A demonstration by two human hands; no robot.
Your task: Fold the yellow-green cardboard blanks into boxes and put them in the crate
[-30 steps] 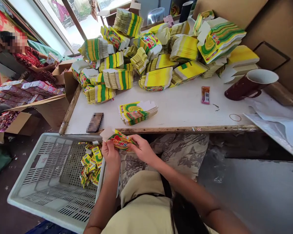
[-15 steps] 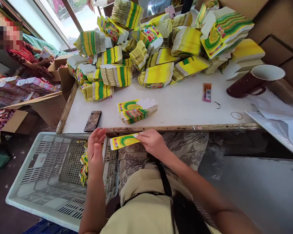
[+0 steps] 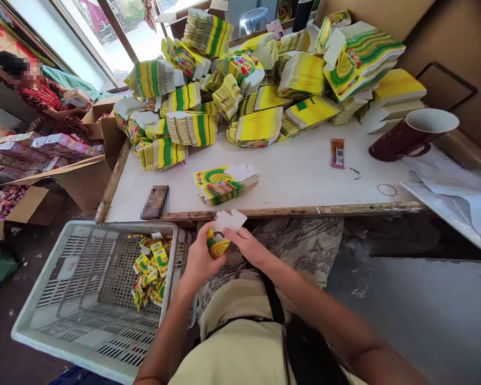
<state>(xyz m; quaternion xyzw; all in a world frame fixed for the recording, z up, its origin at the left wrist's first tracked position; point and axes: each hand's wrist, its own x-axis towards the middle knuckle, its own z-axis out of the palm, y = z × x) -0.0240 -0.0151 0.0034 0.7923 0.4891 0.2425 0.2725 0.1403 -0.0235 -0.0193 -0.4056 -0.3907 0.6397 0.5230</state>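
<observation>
Above my lap, both hands hold one small yellow and green carton (image 3: 218, 245), with its white end flaps standing up. My left hand (image 3: 200, 256) wraps around the carton's body from the left. My right hand (image 3: 246, 245) grips it at the flaps from the right, fingers partly hidden. Just beyond, on the table, lies a fanned stack of flat cartons (image 3: 224, 184) in the same print. Left of my lap stands a grey plastic crate (image 3: 80, 227) with several small formed cartons (image 3: 152, 270) inside.
Bundles of flat cartons (image 3: 254, 128) are heaped across the back of the white table (image 3: 296, 179). A phone (image 3: 155, 202), a small packet (image 3: 337, 153), a rubber band (image 3: 387, 190) and a maroon mug (image 3: 401, 140) lie on it. A person (image 3: 44, 99) works at the left among cardboard boxes (image 3: 80, 179).
My left hand has moved right from over the crate and closed on the carton. The flat carton in my right hand is now opened out, flaps up. The crate's contents show more.
</observation>
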